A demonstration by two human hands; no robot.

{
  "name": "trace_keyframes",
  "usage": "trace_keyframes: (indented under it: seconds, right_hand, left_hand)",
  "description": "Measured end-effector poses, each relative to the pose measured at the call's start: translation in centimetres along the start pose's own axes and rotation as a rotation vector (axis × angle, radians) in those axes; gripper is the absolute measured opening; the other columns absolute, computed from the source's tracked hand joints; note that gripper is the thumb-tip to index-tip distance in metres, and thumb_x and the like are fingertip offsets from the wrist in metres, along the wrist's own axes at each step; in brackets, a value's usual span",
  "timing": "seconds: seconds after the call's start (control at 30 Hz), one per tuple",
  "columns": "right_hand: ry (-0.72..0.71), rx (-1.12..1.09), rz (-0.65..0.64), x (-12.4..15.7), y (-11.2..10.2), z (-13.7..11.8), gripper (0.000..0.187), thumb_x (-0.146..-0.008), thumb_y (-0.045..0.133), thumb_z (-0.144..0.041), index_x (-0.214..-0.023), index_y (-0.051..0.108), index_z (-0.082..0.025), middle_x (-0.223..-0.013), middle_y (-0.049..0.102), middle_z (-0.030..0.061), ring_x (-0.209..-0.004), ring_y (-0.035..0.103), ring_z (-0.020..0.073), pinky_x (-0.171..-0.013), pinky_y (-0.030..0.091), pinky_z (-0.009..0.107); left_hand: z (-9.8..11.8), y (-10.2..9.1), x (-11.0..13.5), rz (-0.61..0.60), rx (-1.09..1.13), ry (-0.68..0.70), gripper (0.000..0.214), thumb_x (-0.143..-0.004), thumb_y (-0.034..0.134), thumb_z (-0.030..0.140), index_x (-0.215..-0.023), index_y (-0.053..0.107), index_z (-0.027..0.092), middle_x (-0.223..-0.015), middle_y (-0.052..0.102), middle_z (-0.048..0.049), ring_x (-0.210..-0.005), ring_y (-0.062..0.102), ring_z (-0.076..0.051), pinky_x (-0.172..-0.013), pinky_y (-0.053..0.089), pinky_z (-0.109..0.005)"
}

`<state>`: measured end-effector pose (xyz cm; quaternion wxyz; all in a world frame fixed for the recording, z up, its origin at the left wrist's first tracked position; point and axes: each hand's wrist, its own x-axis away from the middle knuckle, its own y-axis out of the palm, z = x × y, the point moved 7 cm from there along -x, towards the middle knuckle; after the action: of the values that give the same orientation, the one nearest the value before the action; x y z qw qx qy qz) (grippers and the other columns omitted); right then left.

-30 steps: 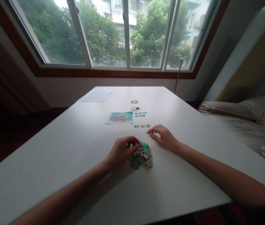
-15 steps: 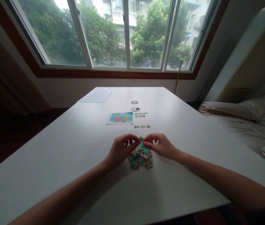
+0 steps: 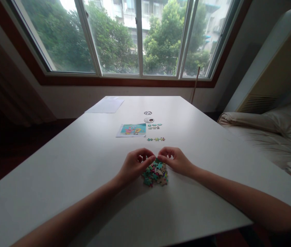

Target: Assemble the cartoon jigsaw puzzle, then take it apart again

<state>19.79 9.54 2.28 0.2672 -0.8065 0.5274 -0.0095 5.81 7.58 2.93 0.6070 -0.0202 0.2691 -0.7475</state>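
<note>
A heap of jigsaw puzzle pieces [image 3: 155,175], mostly teal with some pink and beige ones, lies on the white table [image 3: 83,151]. My left hand [image 3: 136,163] reaches over the heap's left side, thumb and fingers pinched at a small teal puzzle piece [image 3: 157,160]. From the right, my right hand [image 3: 175,159] pinches at the same piece, its fingertips almost touching those of the left. The fingers cover most of that piece. Beyond the hands, a short row of puzzle pieces [image 3: 156,139] lies flat.
A colourful cartoon picture sheet [image 3: 133,129] lies left of more puzzle pieces [image 3: 155,127]. Two round items [image 3: 148,120] sit behind them. White paper [image 3: 105,105] lies at the far left corner. A sofa [image 3: 264,127] stands to the right.
The teal piece between my fingertips has tipped or dropped lower and shows less. My left hand has shifted slightly right, closer to my right hand.
</note>
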Motion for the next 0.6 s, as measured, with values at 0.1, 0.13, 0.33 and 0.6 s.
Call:
trace_keyframes:
  seconds: [0.1,0.13,0.33,0.6]
  right_hand:
    - [-0.037,0.082,-0.020,0.18,-0.02,-0.75,0.027,-0.079,0.057,-0.041,-0.076,0.064,-0.015,-0.062,0.058,-0.0008,-0.059,0.050,0.0099,-0.056,0.036,0.023]
    - [-0.046,0.096,-0.025,0.22,0.01,-0.90,0.027,-0.079,0.057,-0.041,-0.076,0.064,-0.015,-0.062,0.059,-0.0005,-0.060,0.050,0.0099,-0.056,0.036,0.022]
    - [-0.056,0.137,-0.001,0.12,-0.15,-0.89,0.028,-0.081,0.055,-0.041,-0.078,0.064,-0.015,-0.064,0.061,0.0004,-0.060,0.052,0.0102,-0.057,0.037,0.023]
    - [-0.040,0.123,0.041,0.09,-0.38,-0.95,0.022,-0.081,0.056,-0.035,-0.076,0.064,-0.015,-0.063,0.061,0.0000,-0.059,0.051,0.0101,-0.056,0.037,0.022]
  left_hand:
    - [-0.21,0.20,0.11,-0.029,-0.009,-0.008,0.024,-0.077,0.060,0.035,-0.075,0.065,0.012,-0.067,0.062,-0.0031,-0.058,0.051,-0.011,-0.053,0.040,-0.021]
    - [-0.25,0.27,0.16,-0.038,-0.011,-0.011,0.024,-0.077,0.061,0.035,-0.074,0.066,0.012,-0.067,0.062,-0.0032,-0.058,0.051,-0.012,-0.052,0.040,-0.021]
    - [-0.18,0.07,0.03,-0.019,0.015,-0.039,0.024,-0.076,0.061,0.035,-0.070,0.064,0.012,-0.063,0.060,-0.0022,-0.057,0.051,-0.012,-0.052,0.039,-0.021]
    - [-0.65,-0.29,-0.19,0.038,0.078,-0.082,0.028,-0.077,0.058,0.039,-0.073,0.064,0.012,-0.063,0.059,-0.0019,-0.058,0.051,-0.012,-0.053,0.040,-0.022]
